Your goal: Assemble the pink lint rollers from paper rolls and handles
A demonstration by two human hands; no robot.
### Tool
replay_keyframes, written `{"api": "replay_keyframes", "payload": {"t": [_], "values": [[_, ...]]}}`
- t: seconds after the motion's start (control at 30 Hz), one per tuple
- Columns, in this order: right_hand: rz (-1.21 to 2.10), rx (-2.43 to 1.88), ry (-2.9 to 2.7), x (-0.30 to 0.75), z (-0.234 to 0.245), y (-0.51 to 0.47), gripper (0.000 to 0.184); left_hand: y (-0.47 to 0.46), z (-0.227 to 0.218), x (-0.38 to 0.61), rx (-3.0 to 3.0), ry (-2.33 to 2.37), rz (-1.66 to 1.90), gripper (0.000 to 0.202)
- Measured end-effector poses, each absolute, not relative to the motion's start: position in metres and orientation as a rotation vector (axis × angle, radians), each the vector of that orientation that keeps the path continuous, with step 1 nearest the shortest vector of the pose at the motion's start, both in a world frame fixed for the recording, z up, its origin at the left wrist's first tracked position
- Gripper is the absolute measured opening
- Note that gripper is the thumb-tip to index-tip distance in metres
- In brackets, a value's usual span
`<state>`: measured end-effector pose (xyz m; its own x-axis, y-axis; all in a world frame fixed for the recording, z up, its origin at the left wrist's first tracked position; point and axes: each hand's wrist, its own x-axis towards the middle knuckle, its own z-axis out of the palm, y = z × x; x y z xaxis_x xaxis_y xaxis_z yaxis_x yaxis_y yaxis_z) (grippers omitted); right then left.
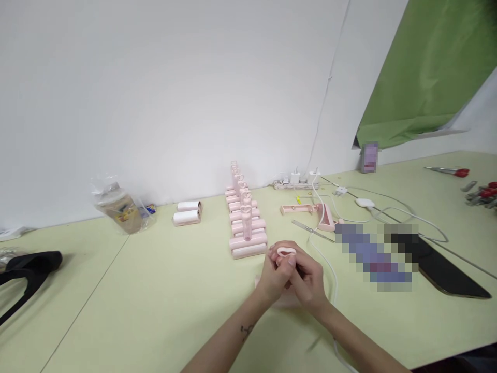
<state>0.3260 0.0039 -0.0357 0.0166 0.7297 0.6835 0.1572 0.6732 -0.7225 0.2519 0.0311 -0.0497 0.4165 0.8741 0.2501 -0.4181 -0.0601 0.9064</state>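
Note:
Close together above the table, my left hand [272,277] and my right hand [309,277] are both closed around one small pale pink piece. Only its rounded loop end [293,253] sticks up between the fingertips; the rest is hidden. Beneath the hands, another pale pink part [289,299] lies on the table, mostly covered by them. Just beyond my left hand runs a row of pink rounded casings [249,240]. Upright translucent pink pieces with heart-shaped tops [246,220] stand along this row.
Two white-topped pink casings [186,217] and a bagged cup [126,215] stand left of the row. On the right are an opened pink case [326,217], a thin metal tool [310,229], a power strip [297,185], white cables and a dark flat device [446,272]. A black curved object [34,264] lies far left.

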Motion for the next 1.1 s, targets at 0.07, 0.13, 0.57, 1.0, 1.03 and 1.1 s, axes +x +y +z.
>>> {"api": "replay_keyframes", "payload": {"t": [0.07, 0.13, 0.57, 1.0, 1.03, 1.1], "values": [[0.492, -0.751, -1.569, 0.33, -0.03, 0.001, 0.015, 0.032, -0.051, 0.252, 1.242, 0.477, 1.103, 0.047], [0.477, -0.759, -1.646, 0.335, -0.024, -0.003, 0.013, 0.033, -0.052, 0.252, 1.275, 0.469, 1.073, 0.047], [0.992, -0.849, -1.807, 0.357, -0.003, 0.008, 0.036, 0.04, -0.054, 0.25, 1.219, 0.361, 0.89, 0.07], [1.284, -1.032, -1.901, 0.345, 0.011, 0.02, 0.036, 0.034, -0.053, 0.259, 1.183, 0.526, 1.035, 0.059], [1.27, -1.047, -1.893, 0.344, 0.011, 0.019, 0.036, 0.032, -0.05, 0.259, 1.169, 0.544, 1.044, 0.056], [1.244, -1.084, -1.898, 0.342, 0.011, 0.018, 0.034, 0.027, -0.044, 0.256, 1.135, 0.566, 1.042, 0.05]]}}
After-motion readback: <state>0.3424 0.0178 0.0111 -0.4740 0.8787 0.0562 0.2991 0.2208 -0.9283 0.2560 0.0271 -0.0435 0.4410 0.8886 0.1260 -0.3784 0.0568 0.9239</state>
